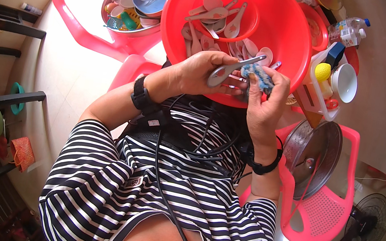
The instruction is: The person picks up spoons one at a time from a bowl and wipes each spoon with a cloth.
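In my left hand [203, 72] is a pale soup spoon [221, 75] with a reddish pattern in its bowl, its handle pointing up and right. My right hand [267, 98] pinches a blue and white cloth [256, 75] at the end of that handle. Both hands are over the near edge of a big red plastic basin [285, 25]. Several similar spoons [232, 27] lie in a smaller red bowl [252, 27] inside it, and more spoons [195, 40] rest on the basin's bottom beside that bowl. My fingers partly hide the cloth and some spoons.
A metal tub [105, 16] of bowls and toys stands on a pink plastic chair [57, 2] at upper left. To the right are a white basket [314, 91], a white bowl [344, 82] and plastic bottles [349, 35]. A large metal lid [324, 161] leans on another pink chair [350, 177]. Cables cross my lap.
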